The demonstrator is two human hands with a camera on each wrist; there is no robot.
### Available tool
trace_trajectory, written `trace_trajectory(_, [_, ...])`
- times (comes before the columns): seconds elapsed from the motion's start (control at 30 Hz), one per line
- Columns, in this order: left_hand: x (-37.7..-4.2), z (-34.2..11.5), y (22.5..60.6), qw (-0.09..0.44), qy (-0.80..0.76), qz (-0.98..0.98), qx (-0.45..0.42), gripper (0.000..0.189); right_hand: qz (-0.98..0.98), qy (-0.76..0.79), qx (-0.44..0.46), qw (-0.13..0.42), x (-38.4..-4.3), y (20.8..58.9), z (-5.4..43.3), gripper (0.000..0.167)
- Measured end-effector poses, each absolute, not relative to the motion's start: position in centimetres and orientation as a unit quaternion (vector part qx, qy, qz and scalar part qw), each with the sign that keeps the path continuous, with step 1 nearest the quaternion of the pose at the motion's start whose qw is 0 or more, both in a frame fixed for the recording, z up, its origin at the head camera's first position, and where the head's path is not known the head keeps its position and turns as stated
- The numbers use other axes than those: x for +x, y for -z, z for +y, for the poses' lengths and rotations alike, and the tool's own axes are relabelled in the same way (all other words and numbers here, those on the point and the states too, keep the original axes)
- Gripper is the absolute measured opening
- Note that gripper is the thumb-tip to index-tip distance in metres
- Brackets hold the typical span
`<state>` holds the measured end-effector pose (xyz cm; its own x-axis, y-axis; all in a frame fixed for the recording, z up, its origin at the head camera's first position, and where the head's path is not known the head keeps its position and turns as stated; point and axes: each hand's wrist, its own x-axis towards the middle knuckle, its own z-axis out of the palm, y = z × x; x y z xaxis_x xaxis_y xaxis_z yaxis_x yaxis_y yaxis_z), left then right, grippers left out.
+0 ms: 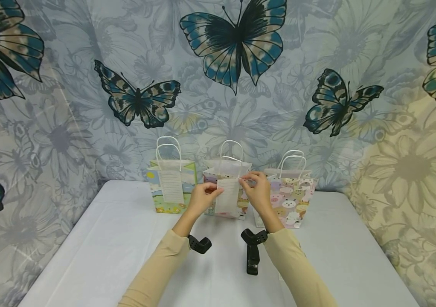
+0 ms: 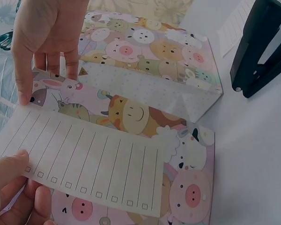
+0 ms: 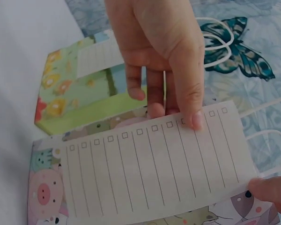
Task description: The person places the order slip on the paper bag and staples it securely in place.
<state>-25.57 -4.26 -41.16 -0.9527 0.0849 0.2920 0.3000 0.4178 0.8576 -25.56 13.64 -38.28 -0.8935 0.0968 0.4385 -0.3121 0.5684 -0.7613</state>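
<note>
A white lined sheet with small checkboxes (image 1: pixel 227 197) lies against the front of the middle gift bag (image 1: pixel 243 208), which is printed with cartoon animals. My left hand (image 1: pixel 204 198) pinches the sheet's checkbox edge, thumb in front and fingers behind, as the right wrist view shows. At the sheet's upper corner, near the bag's rim, my right hand (image 1: pixel 258 189) grips with its thumb (image 2: pixel 23 89) on the front; its other fingertips are partly hidden behind the bag's edge. White twisted handles (image 1: pixel 231 149) rise above this bag.
A green landscape bag (image 1: pixel 156 198) with a similar lined sheet (image 1: pixel 171 186) on its front stands to the left. Another animal-print bag (image 1: pixel 291 204) is at the right. A black stapler (image 1: pixel 252 260) lies nearer me, with another paper (image 2: pixel 236 28) beside it. Butterfly-print fabric (image 1: pixel 237 115) hangs behind.
</note>
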Motion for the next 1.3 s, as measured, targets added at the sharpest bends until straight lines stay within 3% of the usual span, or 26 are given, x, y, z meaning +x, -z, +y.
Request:
trace_trajectory(0.43, [-25.4,-5.2,40.2,0.205,0.479,-0.838,-0.162,0.012,-0.856,-0.462,0.065,0.222,-25.6,38.4,13.7,0.017])
trace_trajectory(0.8, [-25.9,-5.4,38.9,0.332,0.375,-0.841,-0.205,0.011,-0.851,-0.471,0.068,0.220,-25.7,38.5,13.6,0.016])
trace_trajectory(1.3, [-27.1,-5.4,37.9,0.292,0.320,-0.869,-0.238,0.018,-0.854,-0.466,0.077,0.218,-25.3,38.3,13.8,0.017])
